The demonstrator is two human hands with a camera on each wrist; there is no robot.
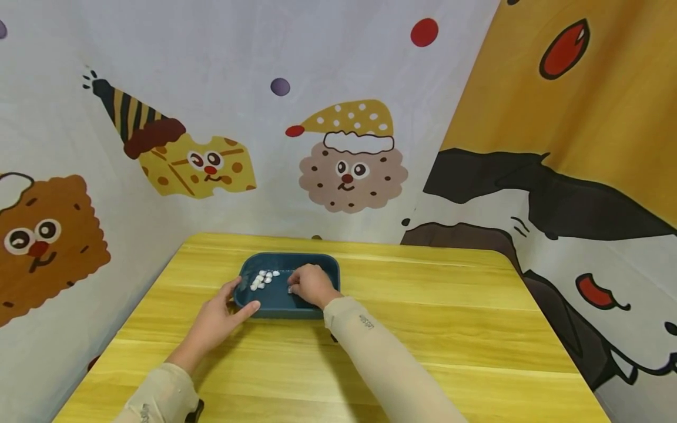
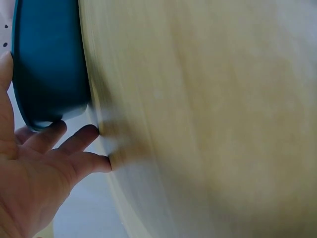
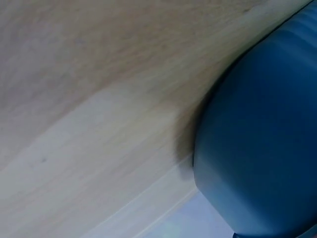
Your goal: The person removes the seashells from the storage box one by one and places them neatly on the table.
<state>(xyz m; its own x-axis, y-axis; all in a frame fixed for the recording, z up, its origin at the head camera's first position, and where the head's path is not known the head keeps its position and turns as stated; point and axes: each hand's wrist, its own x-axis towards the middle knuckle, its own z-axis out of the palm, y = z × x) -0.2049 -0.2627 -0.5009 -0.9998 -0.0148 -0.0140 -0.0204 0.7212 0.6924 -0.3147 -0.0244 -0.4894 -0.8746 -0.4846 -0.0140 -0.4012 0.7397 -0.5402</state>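
Observation:
A dark teal rectangular tray [image 1: 280, 313] sits on the table with several small white pebble-like pieces [image 1: 259, 281] gathered in its left half. My left hand [image 1: 214, 320] holds the tray's left end, thumb at the front rim and fingers around the side. In the left wrist view, that hand's spread fingers lie against the tray's outer wall [image 2: 49, 64]. Inside the right half of the tray, my right hand [image 1: 312, 285] points its curled fingers downward, pinching a small white piece [image 1: 290, 289] mostly hidden by the fingertips. Only the tray's outer wall [image 3: 262, 129] shows in the right wrist view.
The yellow wood-grain table [image 1: 423, 329] extends around the tray, which stands toward its far edge. Behind and beside the table hangs a printed cloth [image 1: 264, 217] with cartoon food figures.

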